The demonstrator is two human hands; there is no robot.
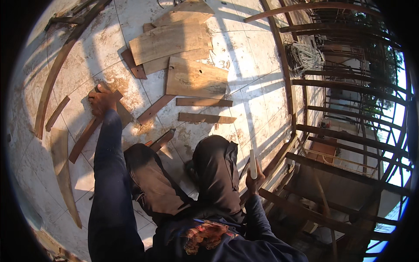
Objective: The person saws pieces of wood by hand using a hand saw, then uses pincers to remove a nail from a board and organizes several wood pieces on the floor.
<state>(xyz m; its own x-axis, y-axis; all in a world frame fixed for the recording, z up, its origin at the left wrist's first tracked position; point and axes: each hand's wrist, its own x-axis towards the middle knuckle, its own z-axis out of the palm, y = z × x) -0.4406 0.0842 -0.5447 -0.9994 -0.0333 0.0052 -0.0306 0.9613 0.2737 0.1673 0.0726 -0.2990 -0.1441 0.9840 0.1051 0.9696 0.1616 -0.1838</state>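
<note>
My left hand (102,99) reaches left across the tiled floor (244,52), fingers curled on a piece of wood beside a dark brown strip (82,144) and a small board (123,114); my palm hides exactly which it grips. Low at the right, my right hand (255,179) holds a long pale object (252,161) upright in the picture, beside my bent knee. Ahead lie overlapping plywood pieces (196,76) with narrow strips (205,118) below them. A short piece with a dark tip (161,140) lies by my left knee.
A long beam (56,70) and a tapered board (61,166) lie at the left. Along the right, timber beams (349,83) form an open edge over a lower area, with a coil of pale cord or hose (305,59) near the top.
</note>
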